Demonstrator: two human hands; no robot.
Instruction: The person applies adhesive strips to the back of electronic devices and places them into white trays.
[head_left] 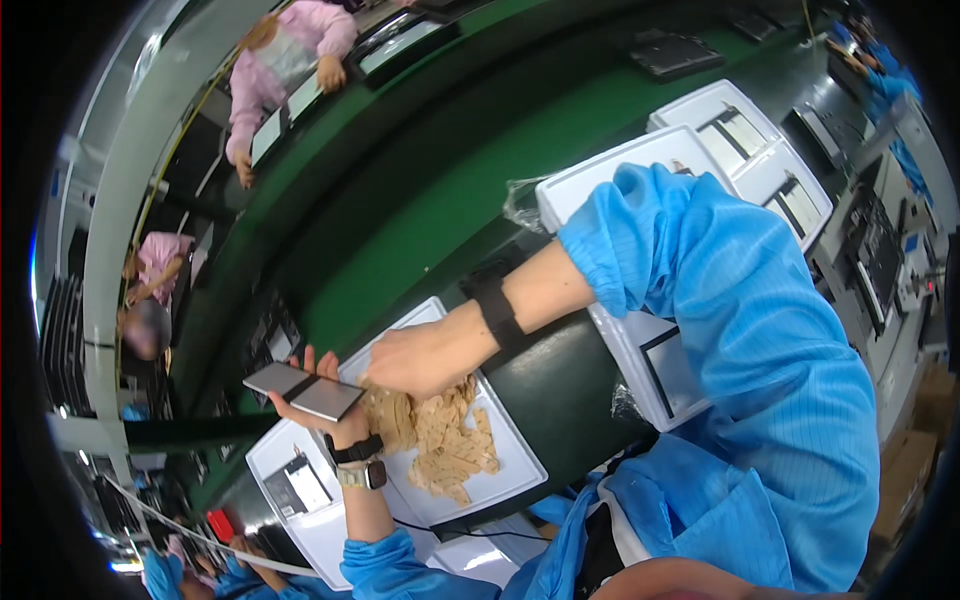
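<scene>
A thin silver rect. slab [328, 399] w/ a black band across its middle is held in the L hand [326, 424], palm side up: it lies over the palm, tilted, w/ fingers seen past its upper edge & the thumb by its lower L edge. The grip is thus filled by the slab, spread to approx. its width.

The R hand [415, 360] is curled, knuckles up, just R of the slab & apart from it. Its fingertips are hidden, so whether anything is pinched there can't be told. It is held over the upper end of a heap of tan flat pcs [450, 440], which are piled in a white tray [515, 475] below.

A black strap is worn on each wrist; a watch [362, 475] is also worn on the L one. At lower L, another white tray [268, 455] is seen, w/ a flat black-&-white part [300, 488] in it. More white trays [562, 203] are stacked under & past the R arm, on the dark green bench [430, 205].
</scene>
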